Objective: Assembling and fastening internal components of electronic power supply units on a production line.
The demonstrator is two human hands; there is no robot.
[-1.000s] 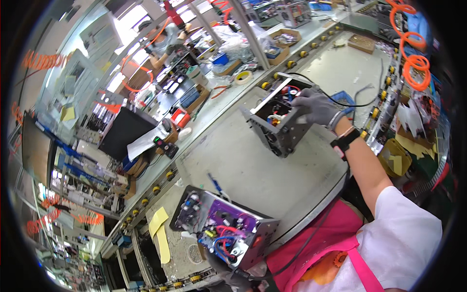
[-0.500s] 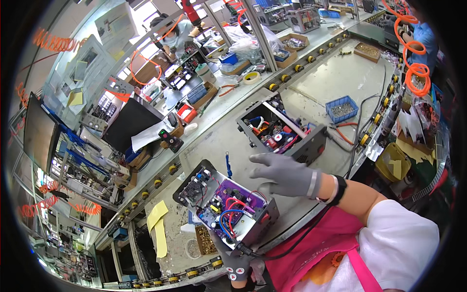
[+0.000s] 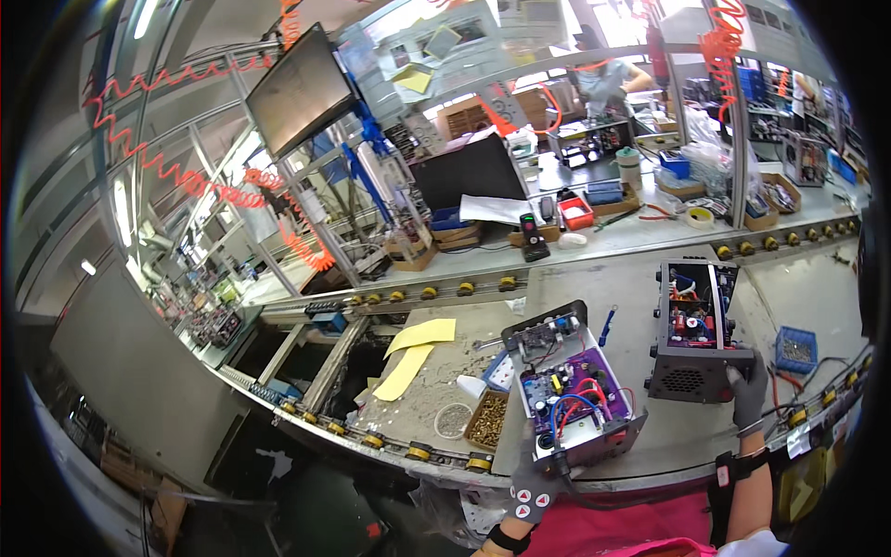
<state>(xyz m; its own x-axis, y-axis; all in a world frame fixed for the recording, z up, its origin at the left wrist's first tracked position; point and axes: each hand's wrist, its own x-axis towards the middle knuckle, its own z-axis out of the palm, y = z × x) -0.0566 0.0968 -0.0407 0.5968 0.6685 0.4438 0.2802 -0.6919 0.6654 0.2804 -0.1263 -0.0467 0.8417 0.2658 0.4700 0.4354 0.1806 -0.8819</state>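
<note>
Wkbench [image 3: 594, 283]: R hand [image 3: 750, 395] on blk unit [image 3: 691, 379]

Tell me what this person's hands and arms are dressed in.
The left hand wears a grey glove marked with round white stickers bearing red triangles, plus a black wristband. The right hand has a grey glove with a paler cuff and a black strap. Some white sleeve shows on that side.

yellow paper strips [image 3: 425, 332] overlap — beyond stands a black monitor [image 3: 469, 174], a tape roll [image 3: 699, 225] farther right.
</note>
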